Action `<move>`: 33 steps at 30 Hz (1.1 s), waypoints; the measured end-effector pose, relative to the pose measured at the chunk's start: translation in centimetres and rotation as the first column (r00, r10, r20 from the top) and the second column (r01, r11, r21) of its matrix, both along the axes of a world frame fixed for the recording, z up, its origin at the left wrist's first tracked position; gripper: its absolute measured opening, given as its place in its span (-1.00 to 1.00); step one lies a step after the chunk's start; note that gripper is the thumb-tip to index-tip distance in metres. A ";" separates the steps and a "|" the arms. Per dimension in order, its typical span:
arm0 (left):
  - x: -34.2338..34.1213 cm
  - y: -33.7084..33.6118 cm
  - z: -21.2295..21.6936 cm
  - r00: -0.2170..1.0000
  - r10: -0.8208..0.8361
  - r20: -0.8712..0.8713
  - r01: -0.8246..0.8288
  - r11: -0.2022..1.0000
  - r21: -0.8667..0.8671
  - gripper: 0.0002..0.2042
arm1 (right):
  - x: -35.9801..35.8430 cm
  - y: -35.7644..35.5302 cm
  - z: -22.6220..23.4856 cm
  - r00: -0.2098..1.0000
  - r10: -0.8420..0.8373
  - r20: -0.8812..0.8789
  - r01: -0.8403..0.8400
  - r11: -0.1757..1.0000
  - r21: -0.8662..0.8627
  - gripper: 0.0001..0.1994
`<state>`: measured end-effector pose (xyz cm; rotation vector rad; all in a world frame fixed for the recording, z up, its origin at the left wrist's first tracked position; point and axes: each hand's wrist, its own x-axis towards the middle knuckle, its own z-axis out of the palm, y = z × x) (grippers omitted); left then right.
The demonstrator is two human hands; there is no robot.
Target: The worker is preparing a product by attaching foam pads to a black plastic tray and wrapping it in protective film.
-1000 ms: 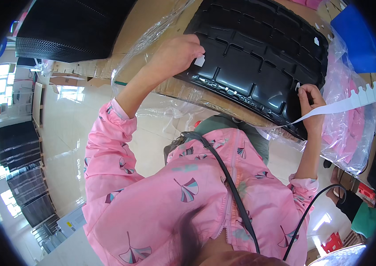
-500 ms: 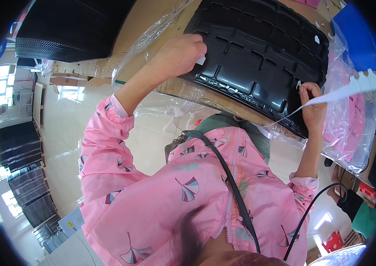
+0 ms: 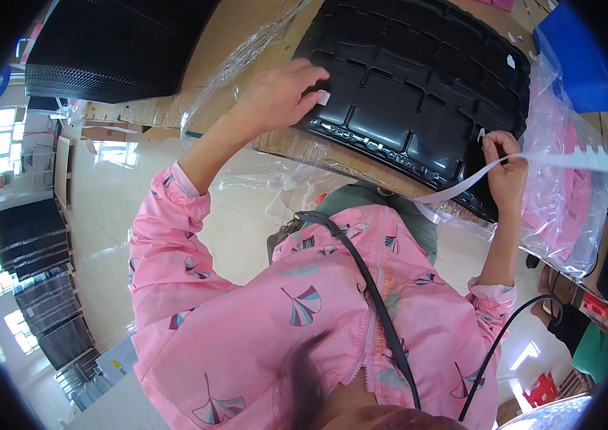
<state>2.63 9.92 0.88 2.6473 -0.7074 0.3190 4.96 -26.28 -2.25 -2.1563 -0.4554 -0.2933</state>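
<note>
A glossy black moulded plastic tray (image 3: 383, 107) with rows of compartments lies in front of me. My left hand (image 3: 279, 99) is over its left edge, thumb and forefinger apart. Just beyond the thumb, a small white tab (image 3: 324, 98) sits on the tray's edge. At the tray's right side my right hand (image 3: 507, 170) is closed on a long white strip (image 3: 558, 159), whose notched end sticks out to the right while the rest curls down toward the table edge. Another small white piece (image 3: 481, 134) shows by the right thumb tip. A further white tab (image 3: 511, 61) is on the tray's far right.
Cardboard (image 3: 250, 54) covers the table under the tray. A tall stack of black trays (image 3: 114, 50) stands at the far left. Clear plastic film with pink pieces (image 3: 562, 193) lies at right, beside a blue panel (image 3: 580, 61). More black stacks (image 3: 30, 236) line the left wall.
My left thumb and forefinger have parted beside the white tab. The white strip has swung lower on the right and bowed below my right hand, which has stayed nearly in place.
</note>
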 end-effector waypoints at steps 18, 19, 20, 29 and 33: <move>1.3 0.3 0.3 0.991 -0.124 -0.044 0.128 0.986 0.106 -0.93 | 0.0 -0.1 0.0 0.999 -0.014 -0.036 0.014 1.000 0.009 -0.93; 1.4 0.1 0.2 0.992 -0.126 -0.031 0.129 0.986 0.109 -0.93 | 0.0 0.0 0.0 0.999 -0.019 -0.046 0.019 1.000 0.007 -0.93; 1.4 0.1 0.2 0.991 -0.129 -0.017 0.130 0.985 0.113 -0.93 | -0.1 0.0 0.1 0.998 -0.024 -0.055 0.024 1.000 0.004 -0.93; 1.3 0.2 0.5 0.984 -0.172 -0.037 0.176 0.977 0.124 -0.94 | -0.1 0.0 0.1 0.999 -0.029 -0.033 0.028 1.000 -0.012 -0.93; 1.4 0.3 0.0 0.991 -0.132 -0.035 0.135 0.987 0.086 -0.94 | -0.1 0.0 0.2 0.999 -0.010 -0.032 0.010 1.000 -0.008 -0.93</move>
